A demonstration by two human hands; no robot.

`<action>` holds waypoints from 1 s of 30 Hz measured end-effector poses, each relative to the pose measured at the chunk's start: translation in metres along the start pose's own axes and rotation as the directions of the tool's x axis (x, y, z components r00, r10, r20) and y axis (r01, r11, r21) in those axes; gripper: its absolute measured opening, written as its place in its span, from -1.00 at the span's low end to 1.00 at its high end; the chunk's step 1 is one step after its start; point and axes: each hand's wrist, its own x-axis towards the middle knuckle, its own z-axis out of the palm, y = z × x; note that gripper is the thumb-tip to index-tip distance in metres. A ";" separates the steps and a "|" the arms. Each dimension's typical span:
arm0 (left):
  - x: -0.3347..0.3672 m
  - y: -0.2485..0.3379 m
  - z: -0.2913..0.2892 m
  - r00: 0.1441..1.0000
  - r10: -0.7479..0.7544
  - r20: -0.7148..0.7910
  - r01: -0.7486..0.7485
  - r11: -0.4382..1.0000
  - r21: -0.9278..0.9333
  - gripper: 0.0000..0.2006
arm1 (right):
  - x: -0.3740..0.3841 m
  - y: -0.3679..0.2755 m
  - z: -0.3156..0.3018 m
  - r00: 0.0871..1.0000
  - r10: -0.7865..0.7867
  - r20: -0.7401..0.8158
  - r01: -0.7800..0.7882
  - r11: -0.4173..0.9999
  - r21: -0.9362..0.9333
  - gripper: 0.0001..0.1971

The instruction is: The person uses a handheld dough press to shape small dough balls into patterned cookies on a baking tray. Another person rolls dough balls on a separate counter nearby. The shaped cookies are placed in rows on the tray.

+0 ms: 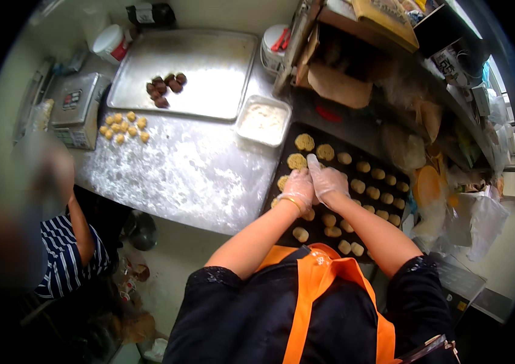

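Observation:
My left hand point(297, 187) and my right hand point(328, 178), both in clear plastic gloves, meet over a black baking tray point(282, 225). Their fingers are bent inward against each other, and whatever lies between them is hidden. Round, flattened dough pieces with a rough, crumbly top point(304, 142) sit along the tray's far left side, just beyond my hands. Smaller pale dough balls point(363, 166) stand in rows to the right, and several more point(300, 234) lie nearer to me, below my wrists.
Left of the tray stands a white tub of flour point(263, 121) on a floured metal table point(166, 173). Yellow dough balls point(125, 127) and a metal sheet pan point(209, 67) with dark brown balls point(161, 91) lie farther left, near a scale point(76, 108). Another person point(69, 249) is at the left.

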 end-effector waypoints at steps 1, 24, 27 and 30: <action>0.004 -0.004 0.000 0.999 0.052 0.005 -0.052 0.999 0.010 -0.42 | 0.002 -0.001 -0.007 0.999 -0.032 -0.011 0.032 0.999 -0.010 -0.35; 0.004 -0.002 0.003 0.999 0.040 0.027 -0.041 0.997 0.062 -0.57 | 0.013 0.024 0.019 0.978 -0.106 -0.179 0.138 0.975 0.177 -0.22; -0.008 0.004 -0.011 0.999 0.050 0.014 -0.051 0.997 0.049 -0.63 | 0.004 0.047 0.007 0.985 -0.115 -0.130 0.169 0.806 0.568 -0.33; -0.014 0.003 -0.011 0.999 0.032 0.014 -0.033 0.997 0.070 -0.61 | -0.002 0.064 0.008 0.989 -0.023 0.149 -0.092 0.691 0.717 -0.27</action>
